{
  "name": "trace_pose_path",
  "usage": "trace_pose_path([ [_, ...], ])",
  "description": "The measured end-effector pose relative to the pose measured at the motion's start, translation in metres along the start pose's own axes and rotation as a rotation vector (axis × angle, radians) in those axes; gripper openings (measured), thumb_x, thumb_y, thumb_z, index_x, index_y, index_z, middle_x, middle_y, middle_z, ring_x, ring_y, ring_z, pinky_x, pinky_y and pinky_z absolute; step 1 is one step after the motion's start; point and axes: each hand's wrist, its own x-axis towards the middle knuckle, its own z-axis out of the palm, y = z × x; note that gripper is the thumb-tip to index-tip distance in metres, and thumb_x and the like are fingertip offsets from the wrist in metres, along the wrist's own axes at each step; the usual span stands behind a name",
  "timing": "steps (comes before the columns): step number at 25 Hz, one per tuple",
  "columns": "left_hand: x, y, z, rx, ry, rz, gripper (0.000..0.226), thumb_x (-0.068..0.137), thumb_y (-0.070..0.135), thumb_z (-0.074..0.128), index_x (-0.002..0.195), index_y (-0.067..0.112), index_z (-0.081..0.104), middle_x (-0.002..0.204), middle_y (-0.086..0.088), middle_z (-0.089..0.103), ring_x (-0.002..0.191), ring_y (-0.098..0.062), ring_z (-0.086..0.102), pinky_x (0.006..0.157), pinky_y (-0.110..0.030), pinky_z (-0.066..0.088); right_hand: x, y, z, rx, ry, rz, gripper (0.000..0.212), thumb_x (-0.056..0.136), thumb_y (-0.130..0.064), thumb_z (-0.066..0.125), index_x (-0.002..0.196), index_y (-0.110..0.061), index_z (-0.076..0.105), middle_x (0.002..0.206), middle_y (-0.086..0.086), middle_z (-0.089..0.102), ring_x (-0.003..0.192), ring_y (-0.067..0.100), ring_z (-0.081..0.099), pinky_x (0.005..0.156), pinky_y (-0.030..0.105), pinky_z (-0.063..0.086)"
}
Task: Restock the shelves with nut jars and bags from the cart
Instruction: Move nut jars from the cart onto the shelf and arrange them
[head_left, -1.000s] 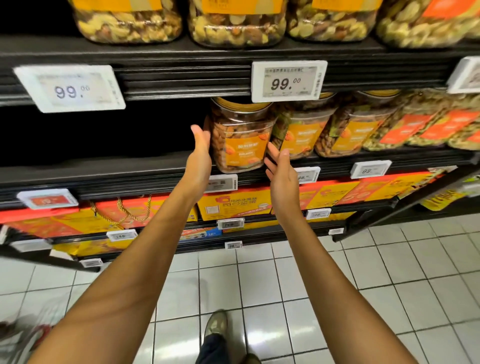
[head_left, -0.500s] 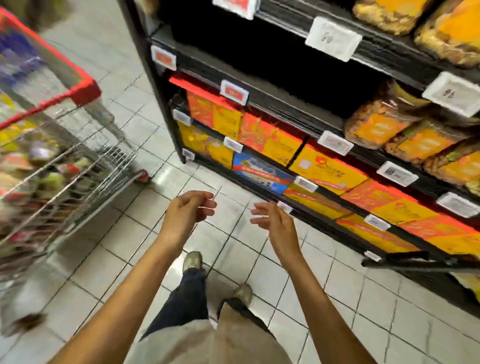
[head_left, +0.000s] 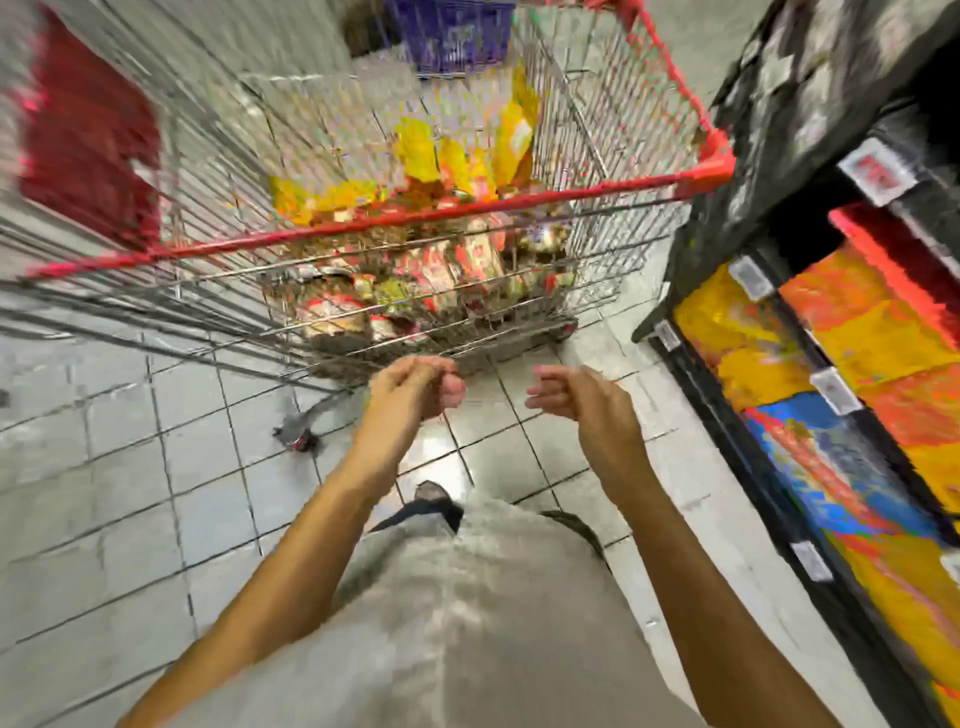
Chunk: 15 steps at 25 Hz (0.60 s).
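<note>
A wire shopping cart with a red rim (head_left: 426, 215) stands in front of me, blurred by motion. Inside it lie yellow bags (head_left: 457, 156) higher up and red-and-white nut packs (head_left: 415, 291) at the bottom. My left hand (head_left: 415, 387) hangs in front of the cart's near side with loosely curled fingers and holds nothing. My right hand (head_left: 582, 395) is level with it, a little to the right, also loosely curled and empty. Neither hand touches the cart.
A black shelf unit (head_left: 810, 332) with orange, yellow and blue boxes and white price tags runs along the right. Grey floor tiles (head_left: 130, 493) spread to the left. A red panel (head_left: 88, 135) sits on the cart's far left. A cart wheel (head_left: 296, 436) is near my left foot.
My view has swung left from the shelf to the cart. Both hands came down from the jar on the shelf and now hang empty before the cart.
</note>
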Motion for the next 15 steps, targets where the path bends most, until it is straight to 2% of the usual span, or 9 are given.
trace_pose_path([
  [3, 0.03, 0.034, -0.044, -0.058, 0.019, 0.015, 0.029, 0.096, 0.0, 0.041, 0.078, 0.011, 0.061, 0.06, 0.001, 0.063, 0.046, -0.001, 0.056, 0.054, -0.011, 0.048, 0.046, -0.027, 0.056, -0.007, -0.058, -0.043, 0.038, 0.102, -0.016, 0.029, 0.087, -0.02, 0.064, 0.076, -0.005, 0.068, 0.069, 0.006, 0.066, 0.074, 0.019, 0.053],
  [5, 0.053, 0.058, -0.062, -0.08, 0.023, 0.024, 0.027, 0.096, 0.003, 0.043, 0.079, 0.012, 0.062, 0.06, 0.003, 0.064, 0.047, 0.0, 0.057, 0.053, -0.012, 0.047, 0.077, -0.046, 0.082, -0.039, -0.084, -0.063, 0.037, 0.102, -0.017, 0.029, 0.089, -0.019, 0.064, 0.079, -0.002, 0.068, 0.071, 0.007, 0.066, 0.076, 0.021, 0.052],
  [9, 0.105, 0.105, -0.082, -0.12, 0.027, 0.114, 0.023, 0.095, 0.004, 0.044, 0.082, 0.013, 0.061, 0.061, 0.006, 0.064, 0.049, -0.003, 0.057, 0.059, -0.02, 0.046, 0.139, -0.081, 0.116, -0.023, -0.124, -0.103, 0.032, 0.098, -0.026, 0.035, 0.087, -0.021, 0.065, 0.072, -0.008, 0.071, 0.068, 0.003, 0.066, 0.067, 0.018, 0.052],
  [11, 0.139, 0.128, -0.091, -0.139, 0.046, 0.163, 0.024, 0.094, 0.003, 0.043, 0.083, 0.012, 0.062, 0.058, 0.006, 0.064, 0.049, -0.003, 0.058, 0.058, -0.019, 0.048, 0.181, -0.097, 0.126, -0.018, -0.176, -0.145, 0.032, 0.095, -0.026, 0.035, 0.083, -0.022, 0.064, 0.07, -0.011, 0.071, 0.069, 0.0, 0.066, 0.067, 0.015, 0.051],
  [13, 0.183, 0.15, -0.103, -0.151, 0.084, 0.167, 0.024, 0.094, 0.004, 0.042, 0.084, 0.013, 0.062, 0.057, 0.007, 0.066, 0.047, -0.001, 0.058, 0.052, -0.015, 0.048, 0.233, -0.104, 0.138, -0.085, -0.238, -0.102, 0.034, 0.098, -0.024, 0.035, 0.084, -0.018, 0.064, 0.073, -0.006, 0.069, 0.068, 0.003, 0.065, 0.07, 0.018, 0.05],
  [15, 0.234, 0.167, -0.116, -0.137, 0.157, 0.085, 0.025, 0.093, 0.007, 0.044, 0.08, 0.016, 0.063, 0.056, 0.008, 0.066, 0.046, -0.001, 0.058, 0.05, -0.015, 0.045, 0.292, -0.1, 0.153, -0.196, -0.289, 0.024, 0.033, 0.101, -0.018, 0.035, 0.09, -0.007, 0.064, 0.075, 0.002, 0.064, 0.06, 0.0, 0.06, 0.067, 0.021, 0.047],
])
